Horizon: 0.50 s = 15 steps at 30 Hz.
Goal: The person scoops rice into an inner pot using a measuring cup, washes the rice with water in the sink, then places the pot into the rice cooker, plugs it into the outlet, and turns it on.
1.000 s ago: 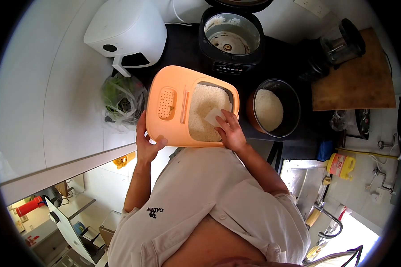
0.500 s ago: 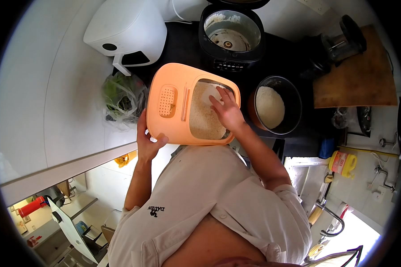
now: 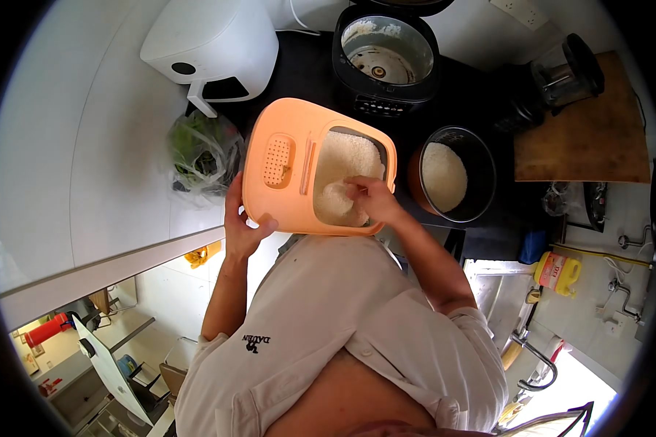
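Note:
An orange rice bin [image 3: 288, 207] is tilted toward me against my shirt, its window open on white rice [image 3: 351, 151]. My left hand [image 3: 246, 222] grips the bin's left lower edge, thumb on the lid and fingers underneath. Inside the opening, the fingers of my right hand [image 3: 375, 198] are closed on a pale rice cup [image 3: 337, 198], which looks full of rice; its outline blends with the grains. Right of the bin stands a dark inner pot [image 3: 479, 175] with rice [image 3: 443, 178] in it.
Behind the bin is a rice cooker [image 3: 385, 76] with its lid up. A white air fryer [image 3: 211, 51] and a plastic bag of greens [image 3: 200, 153] stand left. A blender [image 3: 561, 76], wooden board [image 3: 583, 146] and yellow jug [image 3: 559, 273] are at right.
My right hand has moved down inside the opening with the cup, from the upper part to the lower part of the rice. My left hand keeps its hold on the bin.

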Tool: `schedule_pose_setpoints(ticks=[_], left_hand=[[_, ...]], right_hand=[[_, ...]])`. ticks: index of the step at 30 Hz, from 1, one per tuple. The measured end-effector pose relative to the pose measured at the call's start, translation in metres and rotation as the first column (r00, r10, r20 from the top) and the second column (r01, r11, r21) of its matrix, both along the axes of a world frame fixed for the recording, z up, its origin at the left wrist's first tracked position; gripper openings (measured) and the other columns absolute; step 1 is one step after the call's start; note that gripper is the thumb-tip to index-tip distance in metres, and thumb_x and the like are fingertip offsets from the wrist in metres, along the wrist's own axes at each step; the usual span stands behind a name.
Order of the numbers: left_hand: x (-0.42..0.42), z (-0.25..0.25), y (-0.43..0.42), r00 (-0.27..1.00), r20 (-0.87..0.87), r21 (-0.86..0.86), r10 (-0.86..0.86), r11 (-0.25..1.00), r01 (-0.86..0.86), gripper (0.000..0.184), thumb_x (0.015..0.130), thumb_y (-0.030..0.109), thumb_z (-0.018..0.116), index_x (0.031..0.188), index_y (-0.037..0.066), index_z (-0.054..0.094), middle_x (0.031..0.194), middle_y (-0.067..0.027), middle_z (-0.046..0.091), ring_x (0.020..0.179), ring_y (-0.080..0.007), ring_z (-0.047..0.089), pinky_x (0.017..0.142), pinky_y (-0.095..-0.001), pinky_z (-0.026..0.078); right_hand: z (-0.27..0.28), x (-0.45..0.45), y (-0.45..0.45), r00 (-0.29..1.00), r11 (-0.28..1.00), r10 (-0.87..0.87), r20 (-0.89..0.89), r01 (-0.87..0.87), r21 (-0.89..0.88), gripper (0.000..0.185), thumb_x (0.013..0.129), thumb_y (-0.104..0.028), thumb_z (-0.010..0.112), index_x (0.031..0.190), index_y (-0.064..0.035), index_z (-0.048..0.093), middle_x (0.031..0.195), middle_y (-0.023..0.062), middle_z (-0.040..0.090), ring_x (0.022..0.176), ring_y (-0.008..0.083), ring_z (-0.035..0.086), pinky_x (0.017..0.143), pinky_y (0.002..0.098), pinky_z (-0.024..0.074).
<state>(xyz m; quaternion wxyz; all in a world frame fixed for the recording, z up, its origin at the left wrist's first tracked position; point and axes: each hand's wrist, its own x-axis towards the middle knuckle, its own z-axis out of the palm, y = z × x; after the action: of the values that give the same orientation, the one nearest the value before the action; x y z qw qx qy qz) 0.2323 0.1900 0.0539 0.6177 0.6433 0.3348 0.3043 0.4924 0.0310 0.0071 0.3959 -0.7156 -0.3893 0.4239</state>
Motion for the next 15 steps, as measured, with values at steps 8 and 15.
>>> schedule_pose_setpoints(ticks=[8,15], left_hand=[[0.003,0.005,0.0,1.0,-0.002,-0.032,-0.014,0.999,0.014,0.113,0.06,0.036,0.087,0.148,0.0,0.026,0.142,-0.0119,0.042,0.125,-0.0243,0.048,0.096,-0.0378,0.048],[0.002,0.01,0.0,0.999,0.0,-0.019,-0.049,0.999,0.049,0.111,0.065,0.034,0.084,0.149,-0.003,0.022,0.141,-0.0138,0.045,0.128,-0.0237,0.047,0.103,-0.037,0.043]], right_hand=[[-0.012,0.004,-0.015,0.974,0.969,-0.213,-0.077,0.22,0.108,0.025,0.089,-0.009,0.066,0.113,-0.0002,0.065,0.091,0.0071,0.066,0.075,0.0102,0.06,0.07,0.0258,0.0509],[0.0,-0.006,-0.017,0.955,0.925,-0.296,0.003,0.286,0.249,0.027,0.086,-0.007,0.069,0.112,0.0002,0.065,0.104,0.0147,0.066,0.078,0.0181,0.066,0.07,0.0276,0.0535]])
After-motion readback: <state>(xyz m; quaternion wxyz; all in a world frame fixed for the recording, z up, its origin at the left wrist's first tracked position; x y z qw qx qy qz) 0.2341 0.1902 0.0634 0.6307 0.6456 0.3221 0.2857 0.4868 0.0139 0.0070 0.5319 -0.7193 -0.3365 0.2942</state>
